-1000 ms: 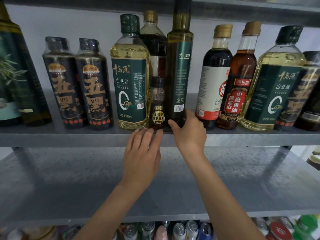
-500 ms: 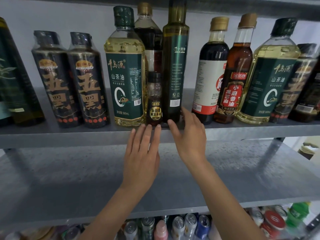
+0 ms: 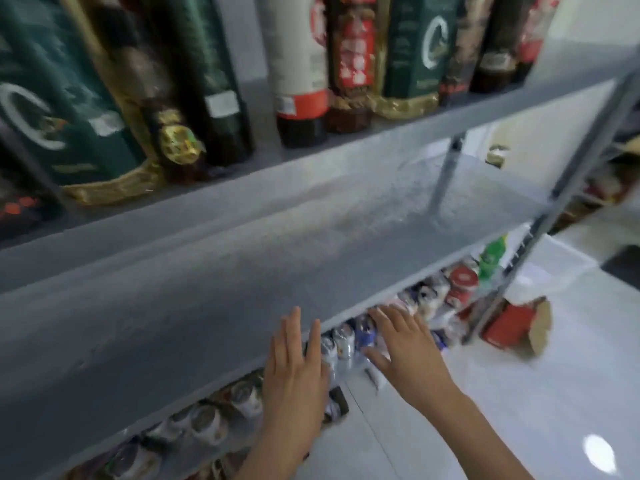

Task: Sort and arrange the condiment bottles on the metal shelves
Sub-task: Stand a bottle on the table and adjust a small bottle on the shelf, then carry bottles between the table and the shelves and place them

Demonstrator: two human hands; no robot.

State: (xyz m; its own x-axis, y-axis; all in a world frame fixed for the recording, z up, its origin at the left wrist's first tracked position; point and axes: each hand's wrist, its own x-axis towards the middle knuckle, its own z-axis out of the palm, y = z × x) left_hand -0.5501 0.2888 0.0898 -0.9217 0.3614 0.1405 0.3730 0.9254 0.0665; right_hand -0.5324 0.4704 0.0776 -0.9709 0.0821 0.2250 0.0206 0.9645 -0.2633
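Head view: left hand (image 3: 294,372) and right hand (image 3: 408,351) spread flat, holding nothing, near the front of the middle shelf (image 3: 173,306). The condiment bottles (image 3: 301,64) stand far on the upper shelf (image 3: 311,178); likely heavy, slick, breakable, so grip mid-body.

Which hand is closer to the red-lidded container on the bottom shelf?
Right. The right hand sits just left of the red-lidded container, over the cans; the left hand is farther left, at the edge of the middle shelf.

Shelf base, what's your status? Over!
Left grip open, right grip open, both empty. Bottles standing on upper shelf, untouched. Nothing in the way; cans below.
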